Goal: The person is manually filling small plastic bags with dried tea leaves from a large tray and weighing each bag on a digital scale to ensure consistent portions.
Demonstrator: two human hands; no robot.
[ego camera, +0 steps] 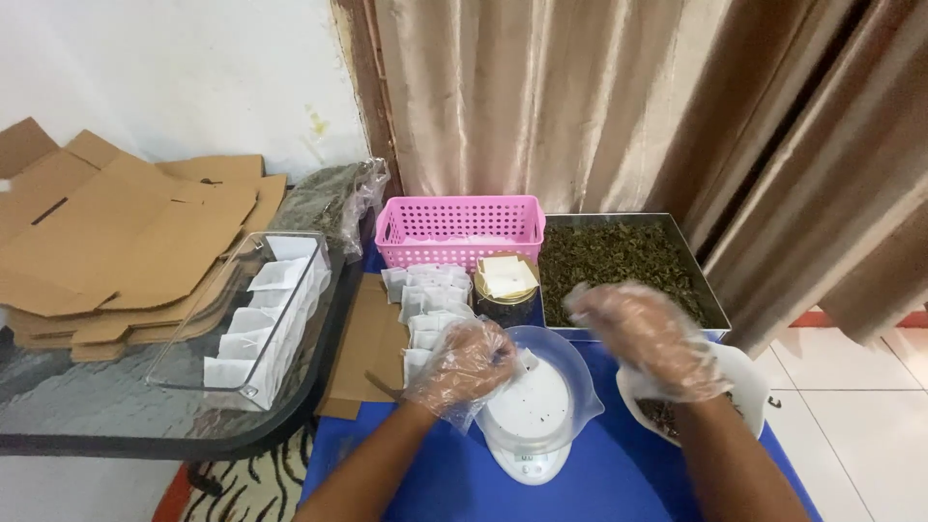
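Both my hands wear thin clear plastic gloves. My left hand (462,370) holds a small white filter bag at the left rim of a clear bowl (570,362) that stands on a white kitchen scale (527,462). My right hand (646,338) hovers blurred above a white bowl (752,387) with some dried leaves in it, fingers curled; whether it holds leaves I cannot tell. Behind it a metal tray (710,300) is full of dark dried leaves.
A pink plastic basket (459,230), stacks of white filter bags (430,295) and a jar with a paper-covered lid (506,285) lie on the blue table. At left, a glass table carries a clear box of filled bags (261,319) and flattened cardboard (106,242).
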